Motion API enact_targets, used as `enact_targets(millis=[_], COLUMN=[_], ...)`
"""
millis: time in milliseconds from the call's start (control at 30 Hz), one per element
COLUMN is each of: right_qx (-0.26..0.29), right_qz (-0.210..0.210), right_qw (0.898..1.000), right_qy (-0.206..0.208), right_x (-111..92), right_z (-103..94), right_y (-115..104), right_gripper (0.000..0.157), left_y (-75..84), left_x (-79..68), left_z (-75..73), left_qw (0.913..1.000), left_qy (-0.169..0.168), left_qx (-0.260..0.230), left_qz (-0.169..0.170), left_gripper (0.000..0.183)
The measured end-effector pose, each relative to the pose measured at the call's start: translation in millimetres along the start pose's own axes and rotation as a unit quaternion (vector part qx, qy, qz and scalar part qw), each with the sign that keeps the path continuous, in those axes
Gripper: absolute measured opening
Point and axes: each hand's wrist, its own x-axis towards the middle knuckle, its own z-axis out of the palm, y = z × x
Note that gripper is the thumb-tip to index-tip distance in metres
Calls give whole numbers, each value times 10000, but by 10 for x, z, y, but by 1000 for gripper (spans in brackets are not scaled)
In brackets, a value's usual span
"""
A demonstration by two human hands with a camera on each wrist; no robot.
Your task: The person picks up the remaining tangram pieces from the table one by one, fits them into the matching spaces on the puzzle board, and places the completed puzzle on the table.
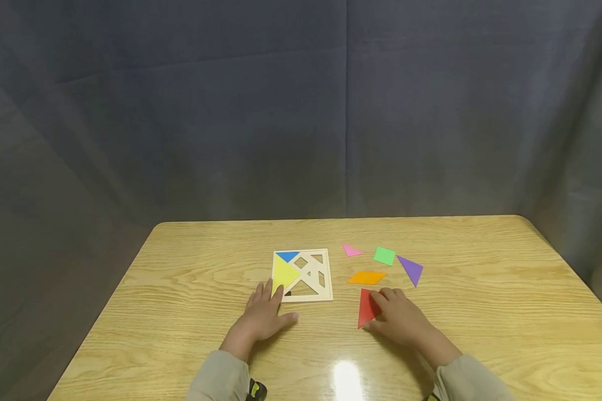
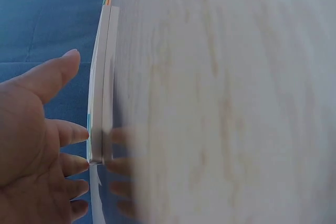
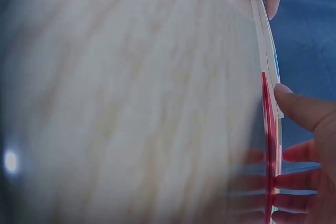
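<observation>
The left hand (image 1: 263, 318) reaches to the near left corner of a pale square tangram tray (image 1: 307, 301), its fingertips right at the rim and the yellow triangle. Its fingers are extended and the thumb stands out to the side. In the tray lie the yellow triangle (image 1: 283, 273) and a blue triangle (image 1: 287, 256); other cut-outs show bare. Over a red triangle (image 1: 367, 309) right of the tray is the right hand (image 1: 398, 316), fingertips on the piece and thumb near its lower corner, spread from the fingers. The hand hides the red triangle's right part.
Beyond the right hand lie an orange parallelogram (image 1: 367, 278), a pink triangle (image 1: 352, 250), a green square (image 1: 384, 255) and a purple triangle (image 1: 411, 270). All are on the wood-grain table (image 1: 180, 278), with a dark curtain (image 1: 261, 122) behind its far edge.
</observation>
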Motion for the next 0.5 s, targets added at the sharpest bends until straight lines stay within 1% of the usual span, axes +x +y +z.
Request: enact_targets(millis=[267,367,500], right_qx=[-107,-155,-106], right_qz=[79,95,214], right_qw=[9998,9997,9997], right_qy=[131,164,100], right_x=[37,55,95], right_z=[39,46,36], right_y=[6,14,18], right_gripper=[62,60,60], left_y=[-17,-21,-22], left_x=[28,44,75], left_z=[10,9,10], left_qw=[9998,9997,9996], left_qy=[29,68,116], left_qx=[-185,-236,-205], left_qz=[-7,83,168], left_gripper=[72,72,72])
